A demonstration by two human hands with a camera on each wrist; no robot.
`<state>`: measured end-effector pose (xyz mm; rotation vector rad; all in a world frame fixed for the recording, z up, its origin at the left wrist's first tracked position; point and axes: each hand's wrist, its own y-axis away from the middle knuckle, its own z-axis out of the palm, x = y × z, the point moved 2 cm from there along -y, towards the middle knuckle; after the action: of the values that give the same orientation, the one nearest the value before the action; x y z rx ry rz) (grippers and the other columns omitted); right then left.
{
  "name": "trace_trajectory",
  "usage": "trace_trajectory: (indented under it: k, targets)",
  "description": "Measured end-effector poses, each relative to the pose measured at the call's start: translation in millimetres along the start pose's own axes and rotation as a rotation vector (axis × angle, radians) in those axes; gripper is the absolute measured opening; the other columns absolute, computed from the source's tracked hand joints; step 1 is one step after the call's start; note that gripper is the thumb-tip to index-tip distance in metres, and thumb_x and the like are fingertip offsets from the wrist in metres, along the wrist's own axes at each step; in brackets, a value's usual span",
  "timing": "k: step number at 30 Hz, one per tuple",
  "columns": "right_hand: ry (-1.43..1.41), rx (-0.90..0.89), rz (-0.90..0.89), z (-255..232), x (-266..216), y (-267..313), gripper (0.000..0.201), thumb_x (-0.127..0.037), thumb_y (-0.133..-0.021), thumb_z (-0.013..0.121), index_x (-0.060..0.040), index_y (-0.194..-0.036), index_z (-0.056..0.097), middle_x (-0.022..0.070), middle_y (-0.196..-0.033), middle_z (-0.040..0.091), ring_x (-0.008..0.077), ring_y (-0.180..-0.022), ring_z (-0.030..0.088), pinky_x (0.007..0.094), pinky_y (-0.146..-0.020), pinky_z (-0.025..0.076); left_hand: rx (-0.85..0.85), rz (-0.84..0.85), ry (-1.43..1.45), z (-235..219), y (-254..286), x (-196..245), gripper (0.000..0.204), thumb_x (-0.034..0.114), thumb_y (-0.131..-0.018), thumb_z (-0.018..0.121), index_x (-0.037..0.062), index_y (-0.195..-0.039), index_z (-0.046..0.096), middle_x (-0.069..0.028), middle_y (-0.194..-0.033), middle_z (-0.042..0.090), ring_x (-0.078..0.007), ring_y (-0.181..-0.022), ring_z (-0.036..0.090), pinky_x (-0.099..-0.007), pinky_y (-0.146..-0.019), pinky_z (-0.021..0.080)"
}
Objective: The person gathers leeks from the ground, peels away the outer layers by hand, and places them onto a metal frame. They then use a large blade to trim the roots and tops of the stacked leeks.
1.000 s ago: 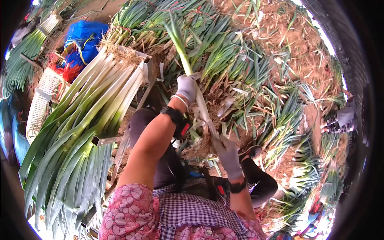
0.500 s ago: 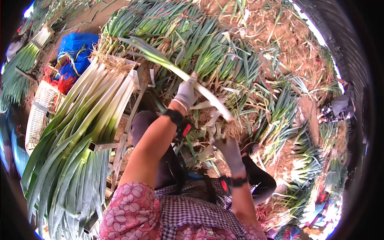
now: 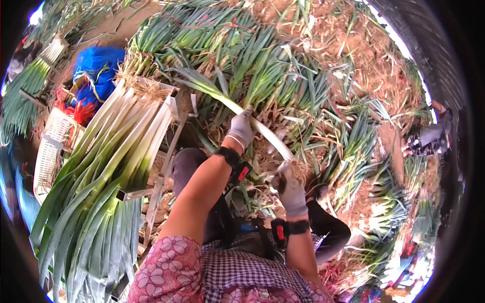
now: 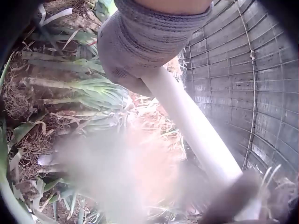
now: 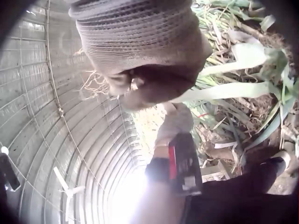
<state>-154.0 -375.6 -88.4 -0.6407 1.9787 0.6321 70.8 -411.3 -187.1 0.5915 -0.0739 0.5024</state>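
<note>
A long leek [image 3: 273, 139] with a white stem and green top slants across in front of me in the head view. My gloved left hand [image 3: 242, 127] grips it around mid-stem. In the left wrist view the bare white stem [image 4: 191, 119] runs out from under the knitted glove [image 4: 147, 42]. At its root end, my gloved right hand [image 3: 290, 191] has curled fingers against the base, by the hairy roots [image 3: 301, 170]. The right wrist view shows these fingers [image 5: 163, 84] bent, thin roots [image 5: 96, 84] poking out beside them. Their inner side is mostly hidden.
On my left, cleaned leeks [image 3: 108, 146] lie across a metal rack [image 3: 157, 194]. Behind it are a blue net bundle [image 3: 98, 70] and a white plastic basket [image 3: 50, 146]. Piled leeks [image 3: 212, 35] cover the ground ahead. Loose leaf scraps lie below my hands.
The leek has swung from near upright to a leftward slant. My right hand left its lower stem, drew pale leaf strips down below the roots, then came back up to the root end.
</note>
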Motion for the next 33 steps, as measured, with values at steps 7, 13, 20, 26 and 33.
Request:
trace_trajectory:
  k: [7, 13, 20, 26, 33]
  targets:
    - [0.224, -0.03, -0.054, -5.3, 41.3, 69.4, 0.011, -0.01, -0.081, 0.054, -0.0042, -0.09, 0.057, 0.0135, -0.081, 0.061, 0.0345, -0.079, 0.059, 0.0385, -0.077, 0.046, 0.336, 0.226, -0.078, -6.3, -18.9, 11.3, 0.021, 0.011, -0.081, 0.07, 0.002, -0.085, 0.051, -0.0087, -0.066, 0.051, -0.0223, -0.045, 0.047, -0.0367, -0.043, 0.047]
    - [-0.821, 0.122, 0.046, -89.4, 0.1, 112.0, 0.028, -0.034, -0.092, 0.055, -0.0078, -0.101, 0.059, -0.0041, -0.064, 0.054, 0.0013, -0.05, 0.047, 0.0153, -0.046, 0.038, 0.244, 0.168, 0.173, 5.5, -48.3, 30.8, 0.019, 0.014, -0.087, 0.064, 0.0053, -0.083, 0.048, -0.0087, -0.068, 0.045, -0.0243, -0.056, 0.049, -0.0409, -0.053, 0.051]
    - [0.839, 0.015, -0.137, -45.7, 81.2, -9.2, 0.057, -0.015, -0.078, 0.071, -0.0044, -0.129, 0.047, 0.0119, -0.098, 0.063, 0.0263, -0.07, 0.062, 0.031, -0.062, 0.052, -0.329, -0.115, 0.24, 34.2, 18.8, -12.2, 0.025, 0.032, -0.093, 0.053, 0.0078, -0.091, 0.05, -0.0067, -0.084, 0.05, -0.0254, -0.084, 0.053, -0.0454, -0.081, 0.048]
    - [0.226, 0.191, -0.45, -45.2, 27.4, -66.5, 0.027, -0.013, -0.085, 0.06, -0.0037, -0.111, 0.059, 0.0021, -0.106, 0.059, 0.0112, -0.08, 0.053, 0.0253, -0.063, 0.043, -0.451, -0.019, -0.76, 40.7, 125.7, -56.7, 0.042, 0.03, -0.096, 0.05, 0.0041, -0.129, 0.046, -0.0058, -0.094, 0.063, -0.022, -0.084, 0.057, -0.0332, -0.083, 0.047]
    - [-0.322, 0.206, -0.662, -114.8, -110.9, -13.1, 0.013, -0.009, -0.083, 0.05, 0.0007, -0.09, 0.056, 0.0101, -0.094, 0.057, 0.019, -0.087, 0.054, 0.0291, -0.077, 0.042, -0.626, 1.165, -1.606, 87.2, 173.5, -39.0, 0.059, 0.018, -0.064, 0.077, 0.0027, -0.115, 0.052, -0.0171, -0.101, 0.057, -0.0323, -0.092, 0.058, -0.0398, -0.082, 0.045]
